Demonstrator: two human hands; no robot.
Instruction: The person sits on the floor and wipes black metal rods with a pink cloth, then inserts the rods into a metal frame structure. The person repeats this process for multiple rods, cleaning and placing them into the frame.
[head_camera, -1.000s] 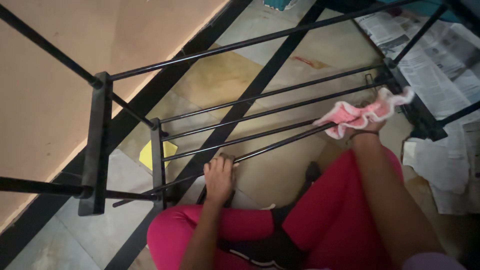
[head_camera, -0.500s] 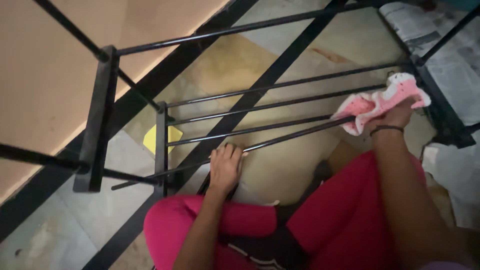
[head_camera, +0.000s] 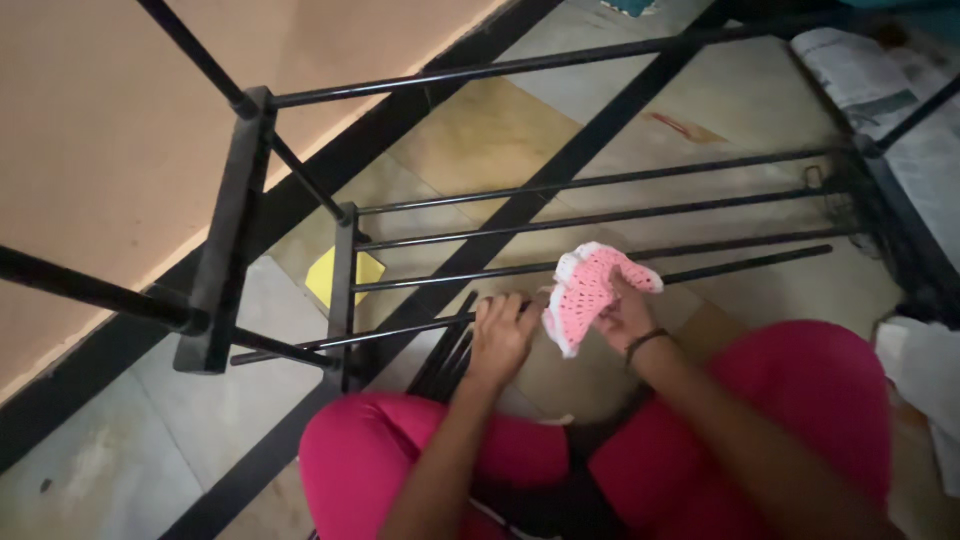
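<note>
1. Our left hand (head_camera: 500, 335) is clenched around the nearest bar (head_camera: 400, 330) of the black metal rack (head_camera: 345, 290), which lies tipped on the tiled floor (head_camera: 150, 440).
2. Our right hand (head_camera: 625, 315) grasps a pink and white crocheted cloth (head_camera: 585, 290), bunched against that same bar.
3. The bar's long axis runs left to right across us, rising slightly toward the right; the cloth sits just right of our left hand, almost touching it.
4. The right hand is the nearer one to the bare stretch of bar reaching away rightward.
5. We sit cross-legged in pink trousers (head_camera: 800, 400); a yellow scrap (head_camera: 340, 275) lies beneath the rack and newspaper (head_camera: 870, 70) at far right.
</note>
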